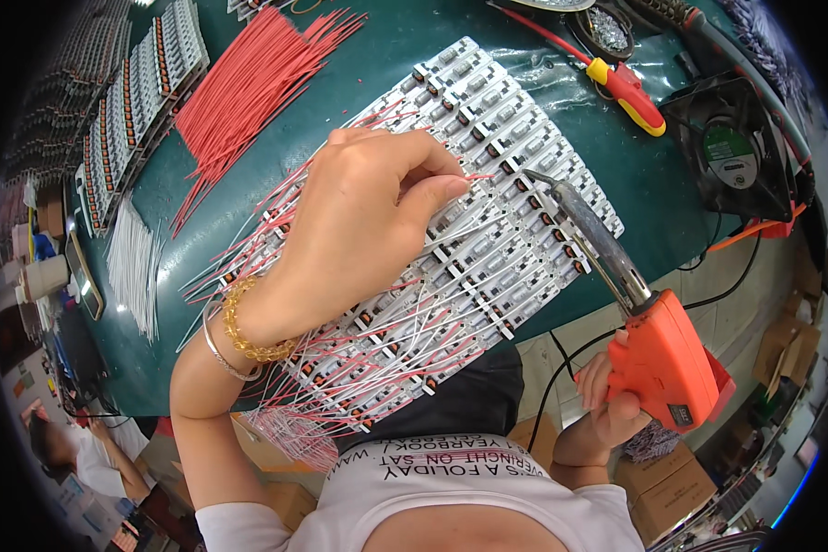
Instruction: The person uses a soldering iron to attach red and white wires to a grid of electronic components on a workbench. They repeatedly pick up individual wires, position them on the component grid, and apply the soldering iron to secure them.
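Note:
A panel of small circuit boards (515, 138) lies tilted across the green table in front of me. Rows of thin red and white wires are attached along its left and near parts. My left hand (368, 207) is over the panel, thumb and forefinger pinching a red wire (480, 177) whose end points at a board. In my right hand (616, 400) is an orange soldering gun (667, 363), gripped by its handle. Its dark tip reaches up and left over the panel, a short gap to the right of the red wire's end.
A pile of red wires (239, 87) and a smaller bunch of white wires (133, 267) lie left. Stacked board panels (138, 115) stand beyond them. At right are a red-yellow screwdriver (630, 97), a black fan (731, 147) and cables. Another person (101, 455) sits lower left.

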{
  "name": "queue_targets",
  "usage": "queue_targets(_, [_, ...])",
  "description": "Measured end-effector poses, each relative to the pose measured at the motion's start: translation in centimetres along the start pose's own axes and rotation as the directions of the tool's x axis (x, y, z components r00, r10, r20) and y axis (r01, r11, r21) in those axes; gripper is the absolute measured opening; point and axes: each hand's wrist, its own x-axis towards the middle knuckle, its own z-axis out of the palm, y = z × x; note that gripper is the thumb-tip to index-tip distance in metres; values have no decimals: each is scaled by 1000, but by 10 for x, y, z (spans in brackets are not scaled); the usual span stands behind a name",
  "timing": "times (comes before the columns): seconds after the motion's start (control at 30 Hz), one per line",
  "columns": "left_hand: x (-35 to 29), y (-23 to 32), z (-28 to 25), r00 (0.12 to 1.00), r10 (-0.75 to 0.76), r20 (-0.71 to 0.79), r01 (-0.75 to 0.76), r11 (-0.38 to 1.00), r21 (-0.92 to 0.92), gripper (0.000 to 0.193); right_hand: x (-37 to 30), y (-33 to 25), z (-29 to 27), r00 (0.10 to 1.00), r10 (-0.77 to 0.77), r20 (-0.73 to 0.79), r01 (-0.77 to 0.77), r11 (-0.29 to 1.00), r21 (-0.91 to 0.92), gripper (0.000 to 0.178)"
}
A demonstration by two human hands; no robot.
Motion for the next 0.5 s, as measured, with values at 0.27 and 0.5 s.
queue_targets(0.27, [-2,2,2,994,113,-6,-112,991,77,11,-1,-1,0,1000,21,-7,-21,1000,15,85])
queue_targets(0.5, [-11,-6,24,938,309,-154,-266,931,249,6,-3,3,-4,999,-5,35,6,1000,-30,85])
